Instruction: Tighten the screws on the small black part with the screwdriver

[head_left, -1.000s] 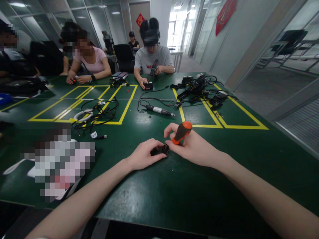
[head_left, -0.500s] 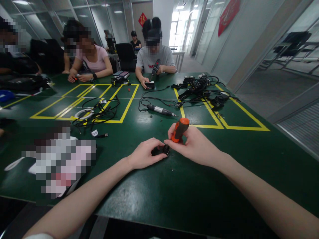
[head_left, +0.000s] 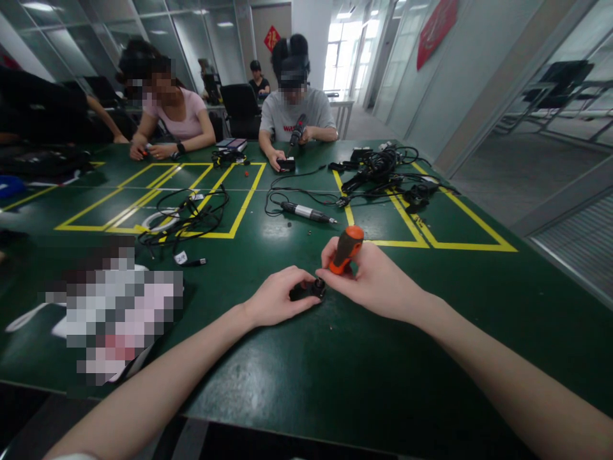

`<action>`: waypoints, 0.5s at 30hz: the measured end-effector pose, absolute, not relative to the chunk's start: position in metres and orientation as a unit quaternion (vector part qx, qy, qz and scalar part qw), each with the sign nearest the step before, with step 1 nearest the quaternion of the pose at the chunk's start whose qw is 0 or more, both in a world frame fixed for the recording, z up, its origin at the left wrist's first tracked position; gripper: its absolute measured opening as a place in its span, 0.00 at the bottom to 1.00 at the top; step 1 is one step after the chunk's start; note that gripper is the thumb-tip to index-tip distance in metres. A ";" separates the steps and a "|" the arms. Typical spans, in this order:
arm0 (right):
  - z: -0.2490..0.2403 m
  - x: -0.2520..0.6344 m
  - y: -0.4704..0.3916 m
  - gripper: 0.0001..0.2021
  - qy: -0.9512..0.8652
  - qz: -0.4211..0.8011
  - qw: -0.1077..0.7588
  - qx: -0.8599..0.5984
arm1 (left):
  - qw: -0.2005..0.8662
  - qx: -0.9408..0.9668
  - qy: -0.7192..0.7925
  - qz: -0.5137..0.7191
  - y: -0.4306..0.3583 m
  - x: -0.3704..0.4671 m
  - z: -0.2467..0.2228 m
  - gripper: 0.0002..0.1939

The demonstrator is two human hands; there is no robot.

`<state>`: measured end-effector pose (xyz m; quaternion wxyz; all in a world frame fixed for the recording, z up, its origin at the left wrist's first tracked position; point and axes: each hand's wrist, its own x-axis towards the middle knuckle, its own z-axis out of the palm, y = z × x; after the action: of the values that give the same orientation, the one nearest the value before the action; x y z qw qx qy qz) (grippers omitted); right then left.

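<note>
My right hand (head_left: 371, 275) is wrapped round a screwdriver (head_left: 349, 246) with an orange and grey handle, tilted with its butt up. Its shaft points down toward a small black part (head_left: 316, 289) on the green table. Fingers and thumb of my left hand (head_left: 280, 294) close round that black part from the left and press it on the tabletop. What kind of part it is I cannot make out. The screwdriver's tip is hidden at the part. Beyond my hands lies a pen-shaped electric screwdriver (head_left: 306, 212), black and silver, with its cord.
Black cables (head_left: 191, 214) lie coiled at the left, and a heap of black cables (head_left: 383, 169) at the right. Yellow tape (head_left: 239, 207) marks the green table (head_left: 268, 370). A blurred pale bundle (head_left: 124, 313) sits left. Across the table a person (head_left: 299, 108) holds a power tool.
My hands and the screwdriver hold nearly the same pose. The view has shifted slightly. At the far left, a person in black has moved, and an arm now reaches to the table edge.
</note>
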<state>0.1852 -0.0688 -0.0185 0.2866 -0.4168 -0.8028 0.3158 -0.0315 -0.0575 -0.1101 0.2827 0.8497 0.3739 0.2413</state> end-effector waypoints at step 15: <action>-0.022 0.184 -0.070 0.03 -0.786 0.339 0.310 -0.415 | 0.280 0.851 0.372 0.245 -0.057 -0.031 -0.112 0.14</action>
<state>0.1842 -0.0702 -0.0216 0.3096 -0.4147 -0.7855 0.3393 -0.0314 -0.0565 -0.1123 0.2798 0.8505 0.3719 0.2450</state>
